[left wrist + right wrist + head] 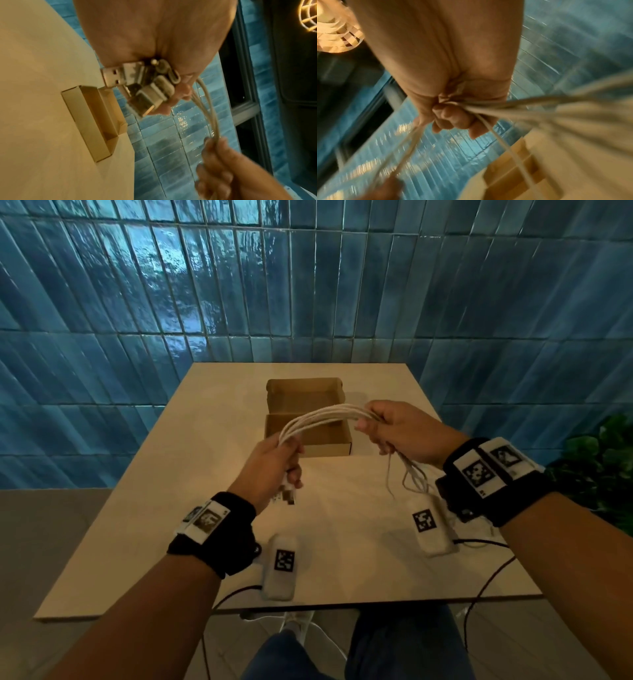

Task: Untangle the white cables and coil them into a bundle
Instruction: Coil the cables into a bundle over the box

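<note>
Several white cables [325, 416] arch between my two hands above the table. My left hand [274, 463] grips one end of the bunch, and the USB plugs [126, 79] stick out below its curled fingers. My right hand [394, 433] grips the same strands [496, 106] further along. Loose cable tails [407, 477] hang from under the right hand toward the table. In the left wrist view the cables [211, 113] run down to the right hand [221, 169]. The right wrist view is blurred.
An open brown cardboard box [308, 419] sits on the beige table [342, 542] just behind the hands. Two white tagged blocks [281, 566] [431, 525] lie near the front edge, with black wires trailing off. A green plant [599, 467] stands at the right.
</note>
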The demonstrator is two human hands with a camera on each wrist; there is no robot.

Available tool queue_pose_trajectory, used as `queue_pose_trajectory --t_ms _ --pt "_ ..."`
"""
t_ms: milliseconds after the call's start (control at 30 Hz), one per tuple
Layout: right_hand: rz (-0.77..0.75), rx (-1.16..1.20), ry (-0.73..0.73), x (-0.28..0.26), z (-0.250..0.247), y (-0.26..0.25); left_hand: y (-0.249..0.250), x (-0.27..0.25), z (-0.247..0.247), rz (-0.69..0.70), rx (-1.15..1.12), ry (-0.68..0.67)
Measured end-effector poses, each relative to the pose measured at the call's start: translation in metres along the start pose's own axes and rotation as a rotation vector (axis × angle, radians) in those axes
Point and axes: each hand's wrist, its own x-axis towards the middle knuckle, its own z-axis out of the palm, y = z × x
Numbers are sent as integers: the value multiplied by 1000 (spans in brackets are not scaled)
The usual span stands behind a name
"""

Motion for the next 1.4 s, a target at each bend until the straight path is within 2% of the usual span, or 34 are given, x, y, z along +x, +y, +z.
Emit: queue_pose_trajectory --t_ms 67,133,200,300,467,667,800,1033,1233,1400 --pt "26 -135 38 1 3 8 4 0 -4 3 16 15" --pt "12 -158 144 1 9 11 3 -1 -3 7 71 0" --pt "-4 46 230 3 19 4 2 -3 4 1 107 -22" --pt "9 451 266 6 34 -13 0 -6 22 -23 155 -53" --pt "-2 624 190 8 41 -31 8 -11 42 46 207 -117" --pt "-20 474 73 3 49 -34 13 -12 46 49 348 -207" --pt "-31 244 10 2 54 -38 15 -11 48 22 376 -152" --pt "-28 258 -144 1 44 -44 8 -12 47 -9 261 -59" --pt "-140 263 -137 3 43 -43 11 -12 48 -74 271 -64" --pt "-231 188 -91 6 48 -36 13 -18 47 -79 191 -150"
